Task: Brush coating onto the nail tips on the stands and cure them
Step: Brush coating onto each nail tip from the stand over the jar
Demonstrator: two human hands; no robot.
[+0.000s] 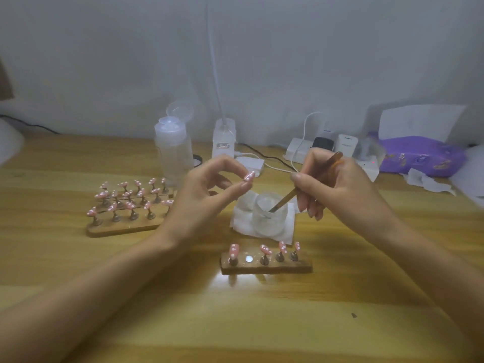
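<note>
The left hand [209, 195] pinches one pink nail tip [249, 176] in its fingers [230, 163] near the jar [269, 216], while the right hand [337, 189] grips the brush [284, 200], bristle end down in that jar. Four tips sit on the near stand [267, 268] and one slot [248, 258] is bare, so coating looks mid-run, with curing yet to come.

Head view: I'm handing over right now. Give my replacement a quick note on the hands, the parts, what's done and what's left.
Left hand: pinches one pink nail tip, held above the table.
Right hand: grips the brush, its tip dipped in the glass jar on the tissue.
Near stand: four tips mounted; the second spot from the left is empty, likely the held tip's place.
Far stands, on the left: rows of pink tips.
Done: cannot tell which tips are already coated.
Left: probably coat the held tip, reseat it, then cure.
</note>
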